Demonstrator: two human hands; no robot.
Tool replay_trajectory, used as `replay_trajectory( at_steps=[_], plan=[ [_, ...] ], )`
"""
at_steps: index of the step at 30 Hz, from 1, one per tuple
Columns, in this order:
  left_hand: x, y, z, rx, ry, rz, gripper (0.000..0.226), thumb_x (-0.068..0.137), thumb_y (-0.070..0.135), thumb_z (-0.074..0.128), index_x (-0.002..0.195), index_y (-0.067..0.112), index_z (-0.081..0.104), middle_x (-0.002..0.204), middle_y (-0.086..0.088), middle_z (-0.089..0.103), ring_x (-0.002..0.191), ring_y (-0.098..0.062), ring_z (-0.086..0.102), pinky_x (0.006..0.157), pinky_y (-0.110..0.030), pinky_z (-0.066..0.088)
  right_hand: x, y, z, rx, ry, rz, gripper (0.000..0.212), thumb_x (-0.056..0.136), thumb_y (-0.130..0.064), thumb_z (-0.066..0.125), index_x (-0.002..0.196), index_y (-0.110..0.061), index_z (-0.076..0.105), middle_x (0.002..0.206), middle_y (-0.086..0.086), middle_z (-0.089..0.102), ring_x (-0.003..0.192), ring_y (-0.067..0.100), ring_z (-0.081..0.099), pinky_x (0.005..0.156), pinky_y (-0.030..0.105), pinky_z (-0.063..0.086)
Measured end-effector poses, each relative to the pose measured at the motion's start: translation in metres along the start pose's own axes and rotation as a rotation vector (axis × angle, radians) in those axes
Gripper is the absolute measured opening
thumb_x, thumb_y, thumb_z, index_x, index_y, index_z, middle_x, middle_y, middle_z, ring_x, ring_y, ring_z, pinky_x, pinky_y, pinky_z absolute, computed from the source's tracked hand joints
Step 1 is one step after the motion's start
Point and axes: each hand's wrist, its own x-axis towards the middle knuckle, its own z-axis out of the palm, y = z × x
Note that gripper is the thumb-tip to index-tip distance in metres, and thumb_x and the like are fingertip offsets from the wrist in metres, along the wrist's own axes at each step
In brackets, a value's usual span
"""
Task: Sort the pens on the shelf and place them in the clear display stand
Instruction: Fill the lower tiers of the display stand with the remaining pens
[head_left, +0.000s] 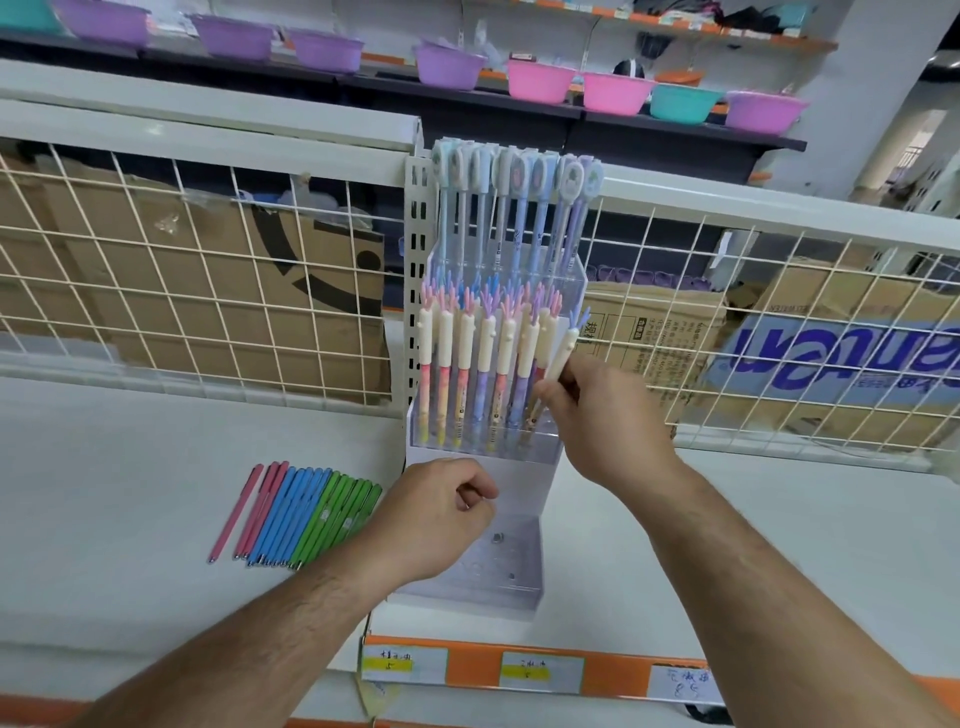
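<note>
Holding a cream-capped pen (563, 353) at the clear stand (519, 478)
Right hand (608, 415) pinches it at the row's 3 o'clock end; left hand (436, 514) curled, empty; loose pens (296, 514) at 9 o'clock; price labels (524, 673) illegible

Pink, blue and green pens (296, 512) (purple bowls (327, 49) above).

The display stand (524, 551) is clear glossy plastic; the shelf (130, 499) is smooth matt white; behind, a painted wire grid (208, 270) and cardboard boxes (322, 291).
</note>
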Motion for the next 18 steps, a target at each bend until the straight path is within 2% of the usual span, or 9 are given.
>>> replay_trajectory(
  at_steps=[5,12,18],
  plan=[
    [0.0003,0.0025,0.0043,-0.005,0.016,-0.009,0.012,0.089,0.018,0.066,0.096,0.025,0.073,0.075,0.014,0.061,0.066,0.004,0.055,0.062,-0.011,0.044,0.0004,0.0007,-0.001,-0.06,-0.023,-0.057,0.027,0.101,-0.039,0.051,0.087,-0.016,0.053,0.066,-0.006,0.055,0.058,0.015,0.049,0.048,0.03,0.03],
    [-0.0012,0.0028,0.0066,0.005,0.021,-0.022,0.012,0.089,0.018,0.066,0.095,0.026,0.072,0.073,0.014,0.06,0.063,0.004,0.054,0.06,-0.011,0.043,0.0025,0.0008,-0.0009,-0.076,-0.07,-0.109,0.029,0.103,-0.037,0.047,0.083,-0.017,0.045,0.071,0.003,0.059,0.068,0.031,0.057,0.06,0.04,0.05],
    [-0.0016,0.0011,0.0071,0.006,0.027,-0.009,0.011,0.089,0.018,0.066,0.095,0.023,0.073,0.07,0.014,0.059,0.062,0.004,0.054,0.059,-0.01,0.042,0.0002,0.0011,-0.0002,-0.063,-0.042,-0.079,0.03,0.101,-0.041,0.051,0.081,-0.018,0.053,0.066,-0.003,0.056,0.066,0.025,0.057,0.057,0.033,0.043]
  ],
)
